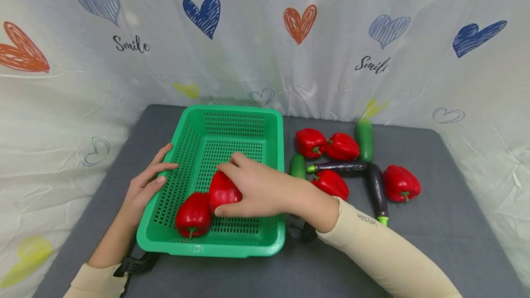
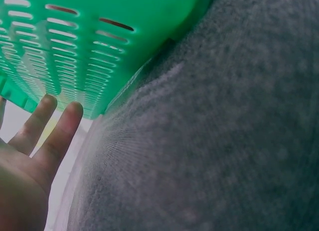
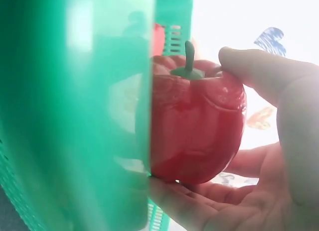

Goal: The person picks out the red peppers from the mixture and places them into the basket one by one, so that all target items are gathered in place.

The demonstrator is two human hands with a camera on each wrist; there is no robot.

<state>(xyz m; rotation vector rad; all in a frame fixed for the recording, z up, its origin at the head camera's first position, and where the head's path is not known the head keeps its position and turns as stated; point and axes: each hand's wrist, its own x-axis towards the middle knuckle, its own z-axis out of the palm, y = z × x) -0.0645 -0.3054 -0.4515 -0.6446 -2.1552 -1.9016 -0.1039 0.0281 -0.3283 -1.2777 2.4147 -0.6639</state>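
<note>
Currently Gripped: Red Pepper (image 1: 223, 193) Within Green Basket (image 1: 227, 249)

The right hand (image 1: 261, 190) crosses the basket's right rim and holds the red pepper between thumb and curled fingers, spread to the pepper's width. The pepper is in the near half of the basket; whether it touches the floor cannot be determined. A second pepper (image 1: 193, 215) lies just beside it, toward the near left corner. Beyond the hand, perforated floor extends to the far wall.

The left hand (image 1: 138, 192) is at the left rim, fingers spread and nearly straight, fingertips against the basket's edge.

A strip of gray table (image 1: 439, 243) runs along the near rim; the far rim stands close to the table's far edge. Just beside the right rim lies a short cucumber (image 1: 297, 167). Farther right are a crosswise eggplant (image 1: 339, 166), a lengthwise eggplant (image 1: 376, 192), a longer cucumber (image 1: 365, 140) and four more peppers (image 1: 342, 146). Tabletop continues past the rightmost pepper.
</note>
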